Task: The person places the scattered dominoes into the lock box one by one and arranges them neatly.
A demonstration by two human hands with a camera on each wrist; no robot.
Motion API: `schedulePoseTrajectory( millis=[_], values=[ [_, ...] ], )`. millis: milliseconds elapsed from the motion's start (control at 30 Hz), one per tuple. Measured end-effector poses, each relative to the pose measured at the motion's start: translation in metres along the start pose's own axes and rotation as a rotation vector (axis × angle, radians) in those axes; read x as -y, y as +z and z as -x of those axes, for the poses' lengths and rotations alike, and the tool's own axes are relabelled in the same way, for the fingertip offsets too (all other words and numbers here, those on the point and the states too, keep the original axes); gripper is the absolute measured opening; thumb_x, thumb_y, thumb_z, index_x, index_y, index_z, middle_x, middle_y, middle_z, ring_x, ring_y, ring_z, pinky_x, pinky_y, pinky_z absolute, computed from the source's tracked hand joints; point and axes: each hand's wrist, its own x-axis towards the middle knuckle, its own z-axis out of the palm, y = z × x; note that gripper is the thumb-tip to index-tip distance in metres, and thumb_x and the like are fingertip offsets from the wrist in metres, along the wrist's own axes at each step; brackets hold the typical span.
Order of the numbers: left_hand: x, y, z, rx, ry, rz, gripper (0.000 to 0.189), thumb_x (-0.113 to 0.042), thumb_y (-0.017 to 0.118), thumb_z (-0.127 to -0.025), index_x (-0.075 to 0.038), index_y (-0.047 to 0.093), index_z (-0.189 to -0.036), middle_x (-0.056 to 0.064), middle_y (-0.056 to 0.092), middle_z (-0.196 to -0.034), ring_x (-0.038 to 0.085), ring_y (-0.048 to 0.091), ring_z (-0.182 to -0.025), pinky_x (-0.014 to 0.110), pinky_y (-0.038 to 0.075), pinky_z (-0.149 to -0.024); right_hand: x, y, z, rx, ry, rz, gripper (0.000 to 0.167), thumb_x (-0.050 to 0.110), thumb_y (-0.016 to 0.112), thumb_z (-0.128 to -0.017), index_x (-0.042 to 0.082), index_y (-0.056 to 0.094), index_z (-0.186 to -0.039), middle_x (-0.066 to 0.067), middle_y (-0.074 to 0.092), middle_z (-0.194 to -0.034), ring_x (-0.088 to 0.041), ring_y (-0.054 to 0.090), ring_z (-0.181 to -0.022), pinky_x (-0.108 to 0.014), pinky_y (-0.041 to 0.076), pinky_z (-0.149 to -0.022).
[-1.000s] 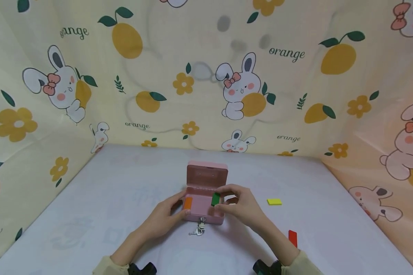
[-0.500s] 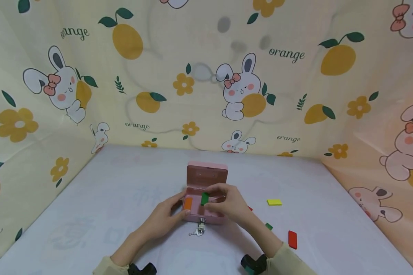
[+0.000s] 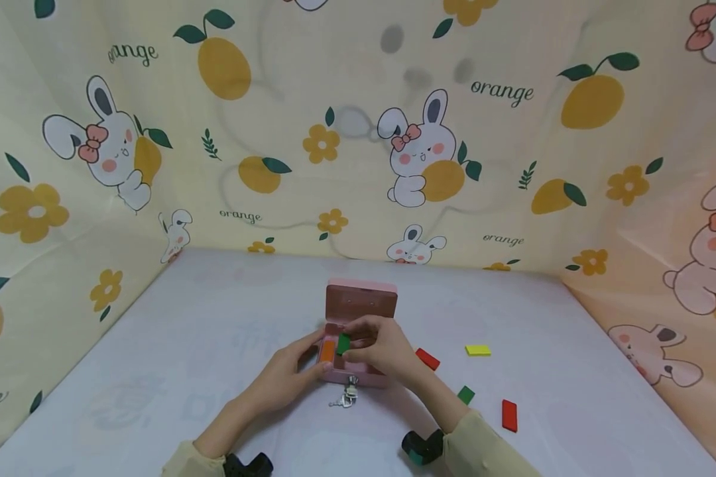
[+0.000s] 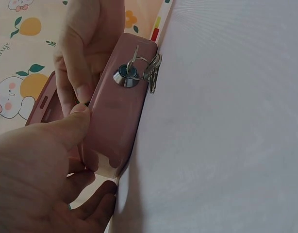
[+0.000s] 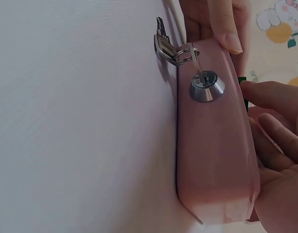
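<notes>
A small pink metal box (image 3: 358,377) stands on the table with its lid (image 3: 360,302) raised. My left hand (image 3: 286,371) grips its left wall, thumb at the near corner and fingers along the side. Inside, an orange block (image 3: 328,351) lies against the left wall. My right hand (image 3: 378,348) reaches into the box and pinches a green block (image 3: 343,344) between thumb and fingers, just right of the orange one. Keys (image 5: 166,46) hang from a ring at the lock (image 5: 206,87) on the box's front. The right hand hides much of the box floor.
Right of the box lie a red block (image 3: 427,359), a yellow block (image 3: 478,350), another green block (image 3: 466,395) and a second red block (image 3: 510,415). A patterned cloth (image 3: 358,165) surrounds the white table (image 3: 227,298) at the back and sides.
My right hand has moved left across the box with the green block, bringing it beside the orange block. The left hand has stayed on the box. Blocks behind the right arm have come into view.
</notes>
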Motion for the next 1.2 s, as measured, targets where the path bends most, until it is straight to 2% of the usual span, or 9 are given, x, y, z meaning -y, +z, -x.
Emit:
schedulePoseTrajectory(
  millis=[200, 333, 567, 867, 1200],
  values=[
    [-0.001, 0.0, 0.0, 0.0, -0.012, 0.004, 0.069, -0.04, 0.067, -0.094, -0.013, 0.04, -0.151, 0.008, 0.046, -0.147, 0.027, 0.04, -0.136, 0.048, 0.032, -0.111, -0.003, 0.003, -0.007, 0.024, -0.021, 0.009, 0.037, 0.003, 0.083, -0.078, 0.003, 0.069, -0.113, -0.007, 0.069, -0.106, -0.025, 0.066, -0.092, -0.031, 0.057, -0.082],
    [-0.002, 0.0, -0.001, 0.002, -0.013, 0.011, 0.069, -0.04, 0.067, -0.094, -0.013, 0.039, -0.152, 0.008, 0.046, -0.148, 0.028, 0.039, -0.137, 0.049, 0.032, -0.111, -0.003, 0.003, -0.009, 0.01, -0.018, 0.06, 0.037, 0.004, 0.084, -0.077, 0.003, 0.069, -0.111, -0.006, 0.069, -0.102, -0.023, 0.065, -0.091, -0.032, 0.057, -0.083],
    [-0.003, -0.001, 0.0, 0.013, -0.056, 0.01, 0.071, -0.043, 0.067, -0.093, -0.017, 0.039, -0.152, 0.005, 0.044, -0.149, 0.026, 0.037, -0.138, 0.048, 0.032, -0.112, -0.004, 0.007, -0.014, -0.005, 0.027, 0.164, 0.036, 0.007, 0.086, -0.075, 0.004, 0.07, -0.106, -0.004, 0.068, -0.097, -0.021, 0.063, -0.087, -0.032, 0.057, -0.081],
    [-0.001, 0.001, 0.0, 0.007, -0.061, 0.01, 0.072, -0.043, 0.067, -0.093, -0.015, 0.039, -0.152, 0.006, 0.045, -0.149, 0.026, 0.038, -0.137, 0.047, 0.032, -0.112, -0.002, 0.013, -0.014, -0.009, 0.025, 0.239, 0.035, 0.005, 0.085, -0.076, 0.004, 0.069, -0.107, -0.004, 0.068, -0.097, -0.021, 0.064, -0.089, -0.033, 0.057, -0.082],
    [0.0, 0.0, 0.001, 0.001, 0.039, 0.031, 0.066, -0.033, 0.066, -0.096, -0.007, 0.04, -0.15, 0.011, 0.043, -0.149, 0.029, 0.043, -0.134, 0.045, 0.035, -0.11, -0.001, 0.017, -0.014, -0.014, 0.001, 0.287, 0.038, 0.004, 0.088, -0.072, 0.003, 0.069, -0.105, -0.004, 0.069, -0.096, -0.021, 0.064, -0.085, -0.03, 0.057, -0.077]
  ],
)
